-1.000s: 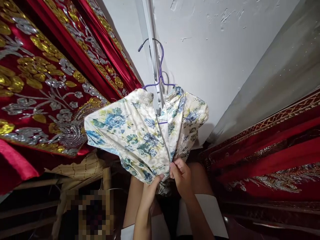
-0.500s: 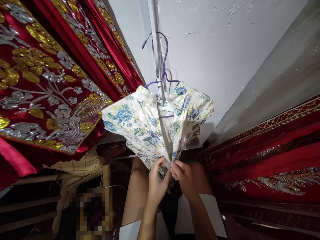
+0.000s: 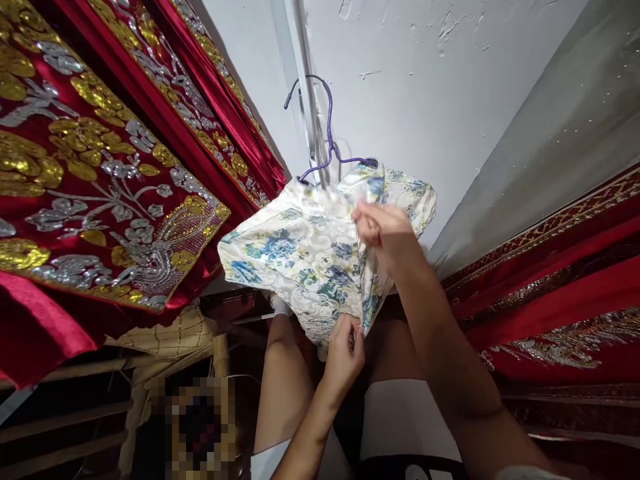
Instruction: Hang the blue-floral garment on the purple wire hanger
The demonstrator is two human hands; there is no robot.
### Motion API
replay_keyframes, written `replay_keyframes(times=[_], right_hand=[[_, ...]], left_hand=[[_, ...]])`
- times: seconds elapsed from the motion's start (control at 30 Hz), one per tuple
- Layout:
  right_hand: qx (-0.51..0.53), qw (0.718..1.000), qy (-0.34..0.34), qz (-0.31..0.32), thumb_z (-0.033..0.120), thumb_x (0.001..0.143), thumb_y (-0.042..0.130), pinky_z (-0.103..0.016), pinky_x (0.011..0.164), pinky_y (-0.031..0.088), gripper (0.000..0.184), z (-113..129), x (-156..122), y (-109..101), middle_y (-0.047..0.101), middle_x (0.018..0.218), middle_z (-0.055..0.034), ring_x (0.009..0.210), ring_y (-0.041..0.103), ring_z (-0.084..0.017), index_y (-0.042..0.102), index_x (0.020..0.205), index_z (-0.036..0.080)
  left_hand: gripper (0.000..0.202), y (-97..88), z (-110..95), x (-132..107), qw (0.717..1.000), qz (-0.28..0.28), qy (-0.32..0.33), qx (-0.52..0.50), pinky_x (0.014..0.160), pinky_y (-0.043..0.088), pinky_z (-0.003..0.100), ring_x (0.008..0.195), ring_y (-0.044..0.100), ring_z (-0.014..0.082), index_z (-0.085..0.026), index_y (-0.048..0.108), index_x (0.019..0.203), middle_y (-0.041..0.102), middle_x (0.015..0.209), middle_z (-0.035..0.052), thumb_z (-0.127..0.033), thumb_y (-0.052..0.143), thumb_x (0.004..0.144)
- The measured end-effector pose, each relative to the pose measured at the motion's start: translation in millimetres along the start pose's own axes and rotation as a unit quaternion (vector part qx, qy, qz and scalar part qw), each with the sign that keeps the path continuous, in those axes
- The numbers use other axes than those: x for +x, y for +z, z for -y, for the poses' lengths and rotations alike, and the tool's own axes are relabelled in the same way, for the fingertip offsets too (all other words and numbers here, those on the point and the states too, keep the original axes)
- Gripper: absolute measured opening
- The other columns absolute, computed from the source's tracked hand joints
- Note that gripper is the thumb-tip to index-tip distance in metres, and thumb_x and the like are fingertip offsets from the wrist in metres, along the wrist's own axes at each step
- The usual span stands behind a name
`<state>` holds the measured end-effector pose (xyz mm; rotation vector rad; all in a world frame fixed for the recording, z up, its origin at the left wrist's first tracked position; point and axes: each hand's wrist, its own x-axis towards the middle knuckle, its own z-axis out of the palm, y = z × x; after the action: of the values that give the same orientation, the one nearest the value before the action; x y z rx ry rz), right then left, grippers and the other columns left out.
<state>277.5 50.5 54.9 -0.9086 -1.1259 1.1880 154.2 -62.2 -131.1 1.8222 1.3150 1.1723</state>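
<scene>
A cream dress with blue and green flowers (image 3: 300, 250) hangs on a purple wire hanger (image 3: 327, 130) hooked over a white rail on the wall. My left hand (image 3: 345, 350) pinches the gathered lower edge of the dress. My right hand (image 3: 387, 230) is raised higher and grips the fabric near the collar, just under the hanger. Below the dress my legs and white shorts show.
Red garments with gold and silver embroidery (image 3: 100, 180) hang close on the left, and more red embroidered cloth (image 3: 550, 293) hangs on the right. A white wall (image 3: 450, 100) lies behind. A tan quilted piece (image 3: 170, 333) and wooden slats sit at lower left.
My right hand has let go of the dress's lower edge and risen to the fabric near the collar. My left hand stays pinching the bottom. The dress has bunched upward.
</scene>
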Motion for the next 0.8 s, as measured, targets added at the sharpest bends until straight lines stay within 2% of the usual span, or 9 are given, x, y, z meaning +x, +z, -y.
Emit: replay_keyframes(times=[0.1,0.2,0.3,0.4,0.43,0.53,0.63,0.73,0.8], right_hand=[[-0.028,0.998,-0.051,0.017,0.047,0.093,0.065,-0.023,0.046,0.035,0.036,24.9,9.8,10.2,0.047,0.048,0.0054,0.044,0.04,-0.008,0.061,0.07,0.019],[-0.057,0.996,-0.067,0.027,0.039,0.098,0.058,-0.022,0.047,0.036,0.032,22.5,-7.0,17.5,0.049,0.047,0.0059,0.042,0.041,-0.007,0.062,0.073,0.019],[-0.077,0.994,-0.068,0.028,0.034,0.098,0.053,-0.021,0.048,0.035,0.032,14.4,-25.7,19.3,0.049,0.046,0.0067,0.043,0.043,-0.008,0.062,0.072,0.018],[-0.087,0.991,-0.088,0.053,0.03,0.097,0.052,-0.022,0.048,0.033,0.03,16.7,-32.0,19.6,0.049,0.045,0.0069,0.043,0.042,-0.008,0.061,0.071,0.018],[-0.088,0.989,-0.097,0.065,0.03,0.096,0.052,-0.022,0.048,0.032,0.03,18.4,-31.0,19.9,0.049,0.045,0.007,0.043,0.042,-0.008,0.061,0.07,0.018],[-0.086,0.986,-0.114,0.085,0.033,0.095,0.052,-0.023,0.046,0.029,0.03,14.2,-22.2,21.3,0.045,0.044,0.0078,0.042,0.038,-0.008,0.06,0.069,0.019],[-0.115,0.985,-0.114,0.066,0.035,0.093,0.053,-0.024,0.044,0.024,0.032,-13.3,-13.7,20.0,0.042,0.046,0.0075,0.042,0.033,-0.008,0.059,0.066,0.019],[-0.142,0.986,-0.063,0.058,0.035,0.089,0.054,-0.025,0.045,0.022,0.035,-51.2,-20.2,13.7,0.036,0.045,0.0074,0.042,0.031,-0.008,0.053,0.058,0.02],[-0.132,0.989,-0.021,0.065,0.037,0.089,0.055,-0.025,0.047,0.024,0.036,-70.2,-34.8,8.5,0.036,0.044,0.0072,0.042,0.033,-0.009,0.051,0.057,0.021]], left_hand=[[0.016,-15.3,-7.5,3.3,0.997,0.064,0.02,0.029,0.072,0.045,0.027,0.08,0.057,0.0173,-0.021,0.051,0.084,0.057,0.084,0.0034,-0.019,0.044,0.099],[0.007,-43.7,-21.2,21.1,0.994,0.099,0.047,0.03,0.077,0.049,0.028,0.082,0.061,0.017,-0.021,0.056,0.099,0.062,0.088,0.0032,-0.019,0.05,0.099],[0.035,-77.1,-44.7,58.3,0.993,-0.01,0.121,0.008,0.082,0.053,0.031,0.085,0.065,0.0165,-0.021,0.05,0.135,0.065,0.093,0.0033,-0.023,0.054,0.1],[0.045,-105.3,-77.1,105.5,0.966,-0.141,0.215,0.038,0.079,0.053,0.03,0.082,0.064,0.0151,-0.022,0.046,0.146,0.066,0.096,0.0041,-0.027,0.053,0.103],[0.04,-111.6,-88.2,119.5,0.958,-0.147,0.237,0.058,0.076,0.052,0.029,0.08,0.063,0.0144,-0.022,0.051,0.142,0.067,0.098,0.0044,-0.028,0.054,0.102],[0.013,-119.9,-116.0,146.4,0.937,-0.141,0.294,0.122,0.067,0.048,0.025,0.071,0.059,0.012,-0.018,0.069,0.104,0.068,0.087,0.0023,-0.027,0.061,0.099],[0.013,-124.5,-129.1,152.1,0.91,-0.22,0.323,0.137,0.068,0.046,0.026,0.07,0.059,0.0123,-0.017,0.067,0.087,0.066,0.079,0.0005,-0.023,0.063,0.097],[0.01,-149.1,-118.7,152.3,0.876,-0.368,0.301,0.074,0.076,0.047,0.03,0.079,0.06,0.0143,-0.017,0.067,0.087,0.066,0.083,0.0012,-0.021,0.064,0.096],[0.009,-178.5,-95.4,153.6,0.861,-0.441,0.252,-0.033,0.075,0.047,0.03,0.078,0.058,0.0138,-0.017,0.066,0.085,0.062,0.081,0.0,-0.02,0.065,0.094]])
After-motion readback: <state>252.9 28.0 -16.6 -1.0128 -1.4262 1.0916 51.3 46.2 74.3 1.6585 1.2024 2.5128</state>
